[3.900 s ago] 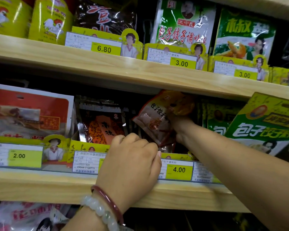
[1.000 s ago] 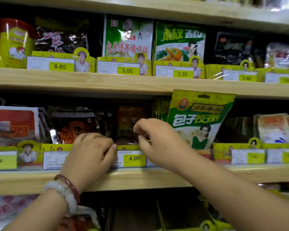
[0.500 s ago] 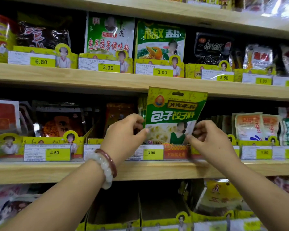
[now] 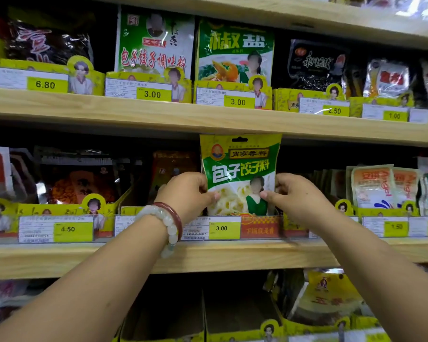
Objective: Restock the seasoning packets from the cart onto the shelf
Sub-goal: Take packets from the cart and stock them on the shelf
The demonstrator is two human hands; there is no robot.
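Note:
A green and white seasoning packet (image 4: 240, 166) stands upright at the front of the middle shelf (image 4: 208, 255), above the 3.00 price tag (image 4: 221, 228). My left hand (image 4: 187, 193), with two bracelets on its wrist, pinches the packet's lower left edge. My right hand (image 4: 294, 193) pinches its lower right edge. The packet's top nearly touches the underside of the upper shelf (image 4: 208, 117). The cart is out of view.
Dark and orange packets (image 4: 79, 181) fill the slots to the left, and pale packets (image 4: 380, 186) stand at the right. The upper shelf carries green packets (image 4: 156, 43) behind yellow price holders. On the lowest shelf sit yellow packets (image 4: 328, 297) and open cardboard trays.
One second ago both hands were at the 4.00 slot to the left. They moved right to the green packet and now hold it straight and centred; the view has come closer.

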